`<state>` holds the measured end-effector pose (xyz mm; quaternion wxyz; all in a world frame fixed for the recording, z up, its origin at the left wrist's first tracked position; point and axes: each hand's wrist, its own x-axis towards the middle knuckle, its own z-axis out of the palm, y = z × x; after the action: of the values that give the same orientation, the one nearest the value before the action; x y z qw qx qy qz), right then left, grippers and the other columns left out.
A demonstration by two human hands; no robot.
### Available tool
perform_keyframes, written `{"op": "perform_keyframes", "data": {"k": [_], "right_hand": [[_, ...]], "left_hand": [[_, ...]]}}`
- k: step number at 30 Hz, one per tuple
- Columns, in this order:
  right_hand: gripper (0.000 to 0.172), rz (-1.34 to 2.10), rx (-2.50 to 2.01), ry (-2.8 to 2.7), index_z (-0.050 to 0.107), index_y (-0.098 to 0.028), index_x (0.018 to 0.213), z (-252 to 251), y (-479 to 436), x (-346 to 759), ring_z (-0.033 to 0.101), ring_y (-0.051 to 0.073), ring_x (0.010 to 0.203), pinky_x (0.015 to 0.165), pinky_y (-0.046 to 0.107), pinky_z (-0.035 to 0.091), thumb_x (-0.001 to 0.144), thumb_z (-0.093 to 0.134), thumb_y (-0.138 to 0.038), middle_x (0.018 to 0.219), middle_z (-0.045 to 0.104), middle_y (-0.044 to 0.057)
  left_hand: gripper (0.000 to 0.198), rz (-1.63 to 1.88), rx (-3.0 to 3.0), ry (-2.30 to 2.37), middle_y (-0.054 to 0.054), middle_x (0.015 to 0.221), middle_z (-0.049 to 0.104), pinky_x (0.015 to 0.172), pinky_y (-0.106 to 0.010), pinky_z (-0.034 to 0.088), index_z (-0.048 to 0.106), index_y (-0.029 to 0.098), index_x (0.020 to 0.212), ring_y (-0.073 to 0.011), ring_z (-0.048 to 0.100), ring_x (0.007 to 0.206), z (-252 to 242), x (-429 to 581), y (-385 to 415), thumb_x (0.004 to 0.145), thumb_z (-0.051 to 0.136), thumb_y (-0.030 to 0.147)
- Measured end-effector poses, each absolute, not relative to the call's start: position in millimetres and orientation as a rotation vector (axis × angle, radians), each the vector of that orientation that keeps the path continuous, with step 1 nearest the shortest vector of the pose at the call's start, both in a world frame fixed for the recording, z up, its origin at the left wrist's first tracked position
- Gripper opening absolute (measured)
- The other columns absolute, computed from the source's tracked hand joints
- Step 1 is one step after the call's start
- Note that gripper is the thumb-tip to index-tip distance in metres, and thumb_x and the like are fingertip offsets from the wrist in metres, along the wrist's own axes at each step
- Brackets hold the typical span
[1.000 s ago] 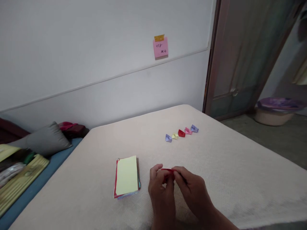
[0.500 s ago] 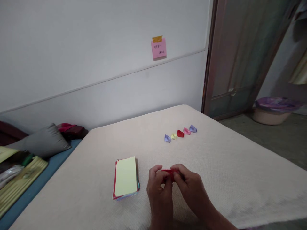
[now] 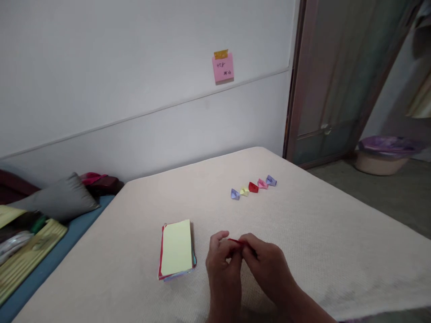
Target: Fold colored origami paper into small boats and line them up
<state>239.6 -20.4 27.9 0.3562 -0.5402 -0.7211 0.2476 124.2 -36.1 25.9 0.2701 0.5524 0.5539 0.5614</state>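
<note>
1. We hold a small piece of red paper (image 3: 235,241) between our two hands, low in the middle of the view, over the cream cover (image 3: 319,237).
2. Our left hand (image 3: 224,262) has its fingers drawn in narrow around the paper's left part, with one finger lifted clear.
3. Our right hand (image 3: 267,262) pinches the right end, its thumb and fingers close together and near the left hand's fingertips.
4. We see only a thin red edge above our fingers; they hide the rest, so we cannot tell its folded shape.
5. To the left of our hands, apart from them, we have a stack of paper sheets (image 3: 177,247), pale yellow on top, with red and blue edges showing beneath.
6. Beyond our hands we see five small folded papers in a slanting row: blue-violet (image 3: 235,194), yellow (image 3: 244,191), red (image 3: 253,187), pink (image 3: 262,184) and violet (image 3: 271,181).
7. On the white wall (image 3: 117,67) facing us, yellow-brown tape (image 3: 221,54) holds a pink note (image 3: 222,68) with dark handwriting.
</note>
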Motion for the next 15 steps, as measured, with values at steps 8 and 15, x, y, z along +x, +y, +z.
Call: {"op": "perform_keyframes", "data": {"k": [8, 15], "right_hand": [[0.025, 0.666, -1.353, -1.808, 0.062, -0.023, 0.081, 26.8, -19.5, 238.7, 0.059, 0.016, 0.058, 0.057, 0.025, 0.041, 0.087, 0.038, -0.023, 0.066, 0.066, 0.001], [0.025, 0.555, -1.417, -1.765, 0.066, -0.024, 0.083, 27.1, -21.1, 240.3, 0.062, 0.017, 0.054, 0.054, 0.024, 0.044, 0.085, 0.041, -0.024, 0.063, 0.069, 0.001]], "left_hand": [[0.015, 1.513, 1.49, 1.439, -0.006, 0.098, 0.06, 0.077, -0.029, 0.048, 0.07, 0.022, 0.069, -0.0234, 0.055, 0.105, 23.2, 120.8, -33.1, 0.073, 0.062, 0.01], [0.017, 1.515, 1.45, 1.463, -0.007, 0.112, 0.056, 0.077, -0.029, 0.049, 0.067, 0.024, 0.086, -0.0222, 0.054, 0.107, 29.5, 123.6, -35.7, 0.074, 0.063, 0.013]]}}
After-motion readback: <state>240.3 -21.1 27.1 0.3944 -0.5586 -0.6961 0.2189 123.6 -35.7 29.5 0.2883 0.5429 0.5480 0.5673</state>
